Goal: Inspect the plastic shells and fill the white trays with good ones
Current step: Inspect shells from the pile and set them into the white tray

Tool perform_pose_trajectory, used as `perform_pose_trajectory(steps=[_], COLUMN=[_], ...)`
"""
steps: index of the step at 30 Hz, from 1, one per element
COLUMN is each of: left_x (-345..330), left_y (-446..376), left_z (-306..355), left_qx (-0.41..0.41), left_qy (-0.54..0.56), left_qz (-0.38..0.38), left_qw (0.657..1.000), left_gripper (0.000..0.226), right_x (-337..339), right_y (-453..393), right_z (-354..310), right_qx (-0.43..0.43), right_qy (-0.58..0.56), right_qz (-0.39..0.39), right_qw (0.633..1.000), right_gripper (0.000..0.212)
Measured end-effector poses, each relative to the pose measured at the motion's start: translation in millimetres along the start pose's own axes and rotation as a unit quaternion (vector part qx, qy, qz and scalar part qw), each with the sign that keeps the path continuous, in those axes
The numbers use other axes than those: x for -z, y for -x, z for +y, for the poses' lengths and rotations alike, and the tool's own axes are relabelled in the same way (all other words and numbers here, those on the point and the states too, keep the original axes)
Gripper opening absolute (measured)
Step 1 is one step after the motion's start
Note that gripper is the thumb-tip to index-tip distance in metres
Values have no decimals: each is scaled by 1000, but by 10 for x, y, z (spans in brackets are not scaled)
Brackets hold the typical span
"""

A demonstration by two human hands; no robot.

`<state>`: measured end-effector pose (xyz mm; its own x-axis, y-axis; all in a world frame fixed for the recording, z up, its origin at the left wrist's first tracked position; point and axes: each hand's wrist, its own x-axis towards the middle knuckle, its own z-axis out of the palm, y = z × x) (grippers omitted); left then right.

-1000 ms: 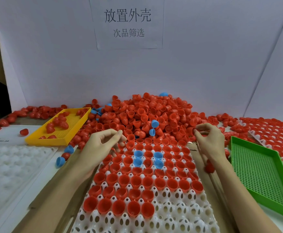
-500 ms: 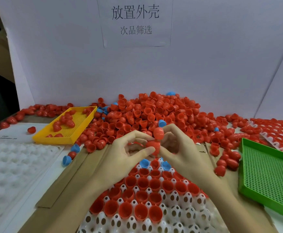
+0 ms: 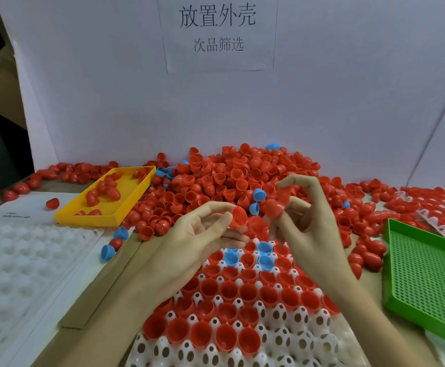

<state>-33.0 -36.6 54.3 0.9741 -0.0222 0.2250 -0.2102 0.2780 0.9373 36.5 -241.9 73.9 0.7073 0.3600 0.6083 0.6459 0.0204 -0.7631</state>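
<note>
We see both hands held up over the far end of the white tray (image 3: 269, 343). The left hand (image 3: 200, 234) has its fingers curled, and thumb and first finger pinch a red shell (image 3: 240, 217). The right hand (image 3: 306, 223) is bent at the wrist and pinches another red shell (image 3: 275, 206) in its fingertips. The hands hide the tray's far rows, and its near edge is cut off. The shell on the right is blurry. Behind the tray lies the big pile of shells (image 3: 229, 178).
</note>
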Motion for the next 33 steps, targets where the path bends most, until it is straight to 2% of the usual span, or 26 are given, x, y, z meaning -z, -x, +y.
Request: perform_pose_trajectory(steps=[4, 7, 9, 12, 15, 18, 19, 22, 27, 30, 33], left_x=[58, 101, 112, 108, 76, 62, 64, 82, 80, 109, 185], left_y=[-12, -22, -25, -10, 3, 11, 11, 17, 14, -17, -44], left_z=[38, 62, 68, 71, 59, 27, 16, -18, -61, -34, -4], left_qx=[14, 26, 32, 32, 16, -16, -26, -42, -42, -41, -35], left_qy=[41, 43, 39, 24, -52, -165, -201, -288, -307, -282, -267], left_qz=[-12, -14, -17, -24, -13, 12, 13, 10, -14, 39, 109], left_qw=[999, 999, 999, 999, 998, 986, 979, 957, 951, 958, 957], left_gripper=[33, 35, 35, 35, 32, 28, 28, 31, 32, 22, 12], right_x=[346, 624, 740, 753, 577, 247, 149, -44, 14, 213, 332], right_y=[-130, -178, -157, -132, -126, -66, -41, 15, -18, -87, -18], right_z=[262, 568, 684, 669, 436, 126, 83, 88, 131, 14, -145], right_qx=[-7, -62, -107, -132, -114, -96, -87, -69, -82, -87, -100], right_qy=[112, 226, 265, 262, 158, 58, 58, 107, 136, 212, 262], right_qz=[67, 131, 144, 145, 75, -89, -114, -105, -124, -203, -311], right_qw=[991, 963, 947, 945, 978, 990, 988, 986, 979, 952, 908], right_gripper=[44, 50, 57, 48, 21, 14, 16, 16, 3, 6, 8])
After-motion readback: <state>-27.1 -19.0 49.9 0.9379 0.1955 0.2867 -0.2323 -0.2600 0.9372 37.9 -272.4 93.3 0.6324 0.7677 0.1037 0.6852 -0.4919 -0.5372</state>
